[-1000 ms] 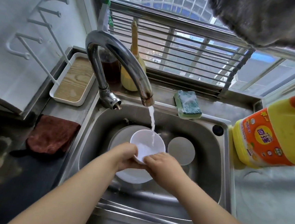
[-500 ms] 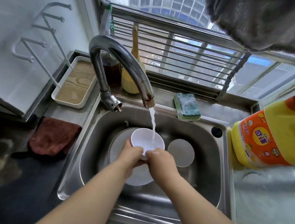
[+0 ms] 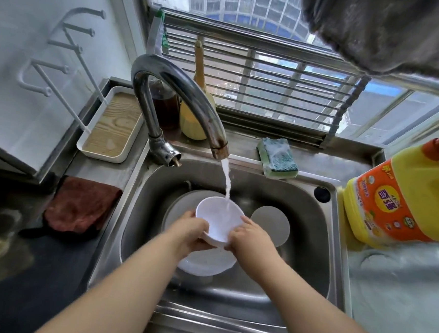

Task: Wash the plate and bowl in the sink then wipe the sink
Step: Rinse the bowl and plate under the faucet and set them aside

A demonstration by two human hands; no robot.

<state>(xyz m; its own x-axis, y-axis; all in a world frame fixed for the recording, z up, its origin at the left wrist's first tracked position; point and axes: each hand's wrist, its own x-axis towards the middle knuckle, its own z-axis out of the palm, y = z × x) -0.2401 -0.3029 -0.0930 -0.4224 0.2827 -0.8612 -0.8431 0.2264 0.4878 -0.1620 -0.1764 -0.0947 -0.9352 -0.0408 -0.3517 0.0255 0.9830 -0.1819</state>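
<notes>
I see both hands, left and right, gripping the bowl under the tap, above the plate. Wet and slippery, it could drop and chip both.

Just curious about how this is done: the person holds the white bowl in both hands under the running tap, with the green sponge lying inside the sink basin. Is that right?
Not quite. The head view shows the sponge on the ledge behind the sink, not in the basin. Both hands, left hand and right hand, do hold the bowl under the tap.
</notes>
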